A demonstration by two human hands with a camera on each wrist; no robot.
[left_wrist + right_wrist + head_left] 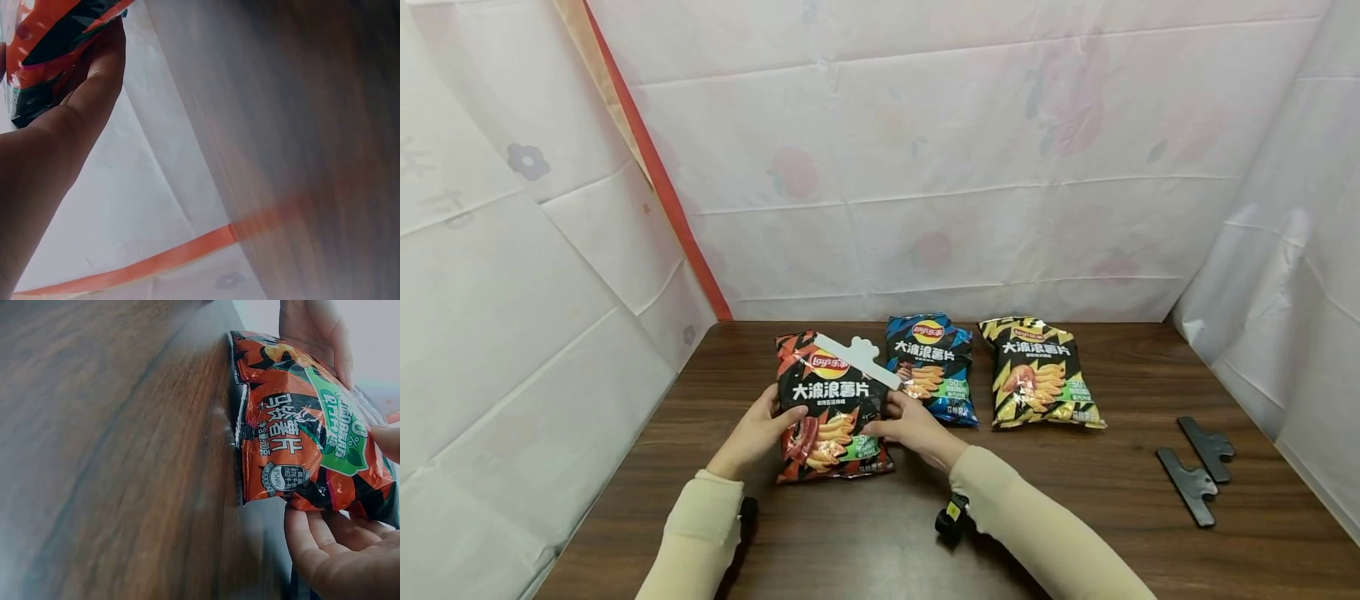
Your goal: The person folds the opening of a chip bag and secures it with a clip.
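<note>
A red and black bag of chips [838, 417] is held between both hands near the table's front left. My left hand [763, 432] grips its left side, thumb on the front face; the left wrist view shows the fingers curled behind the bag's edge. On the opposite side my right hand [919, 429] grips the bag, thumb in front and fingers behind it. A white bag clip [859, 360] lies slantwise across the bag's upper right corner. In the right wrist view the bag's bottom seam [242, 431] stands close over the table.
Behind the held bag lies a blue chip bag [928, 362], partly overlapped by the white clip. A yellow and black chip bag [1037, 375] is further right. Two black bag clips [1185, 487] lie at the table's right. Pale curtains [940, 167] enclose the wooden table [850, 550].
</note>
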